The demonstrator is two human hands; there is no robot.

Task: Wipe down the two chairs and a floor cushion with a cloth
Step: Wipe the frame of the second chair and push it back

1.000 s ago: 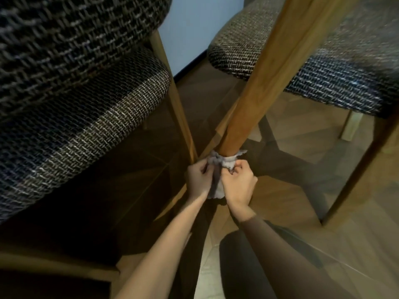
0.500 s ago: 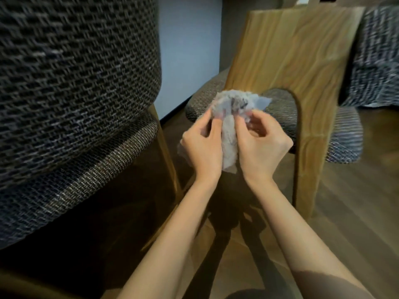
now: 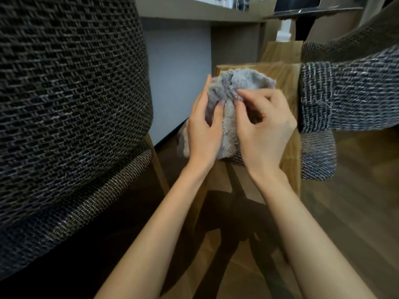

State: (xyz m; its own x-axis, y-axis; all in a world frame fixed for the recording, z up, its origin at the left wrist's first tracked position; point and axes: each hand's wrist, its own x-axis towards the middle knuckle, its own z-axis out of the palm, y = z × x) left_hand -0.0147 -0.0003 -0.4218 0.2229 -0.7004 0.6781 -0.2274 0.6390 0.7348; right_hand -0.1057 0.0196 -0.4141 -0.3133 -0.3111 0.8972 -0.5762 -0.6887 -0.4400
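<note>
Left hand (image 3: pixel 204 132) and right hand (image 3: pixel 262 130) both pinch the bunched grey cloth (image 3: pixel 228 93), fingers curled.

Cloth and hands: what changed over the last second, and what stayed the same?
Both hands and the cloth rose from the foot of the wooden chair leg to its top, off the wood. The left hand and right hand are bunching it. Unchanged: both hands grip the cloth.

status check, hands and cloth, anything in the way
Left hand and right hand both gripping bunched grey cloth. Cloth held up in front of wooden chair frame. Nothing blocking it.
</note>
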